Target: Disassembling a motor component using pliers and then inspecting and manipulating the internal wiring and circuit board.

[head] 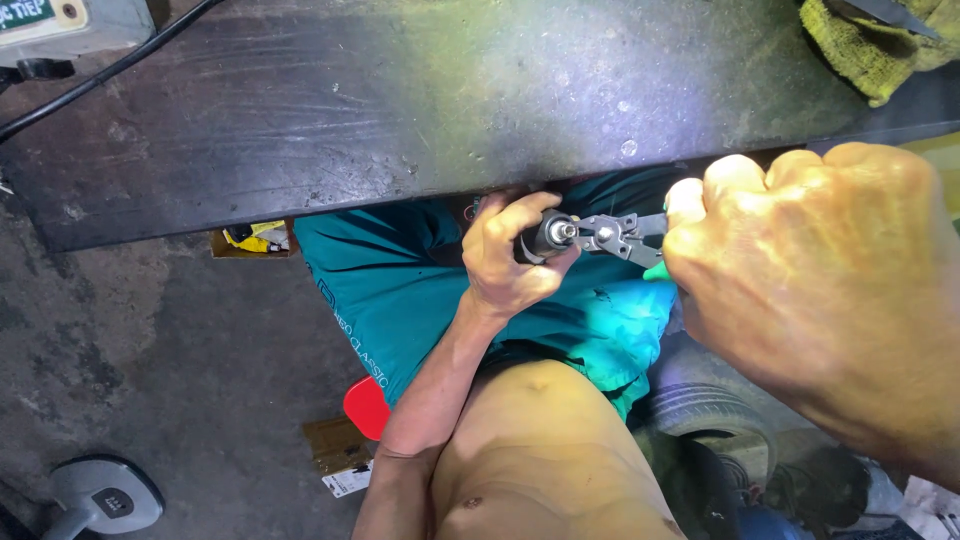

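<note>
- Slippage looked the likeliest trouble: pliers [618,236] bit only the small metal tip just beyond the left hand's [510,262] fingertips, so a twist could have thrown the nose off.
- Pinched skin seemed possible, with the plier nose close beside the left thumb.
- Left fingers stayed out of it, wrapped tight around a dark, round cylinder [541,238], held over the lap just under the table edge.
- Right hand [800,270] clenched into a fist around green plier handles.
- Steel pliers looked grey and hinged; table [400,110] dark, scuffed, flat; shorts [400,290] teal, soft cloth.
</note>
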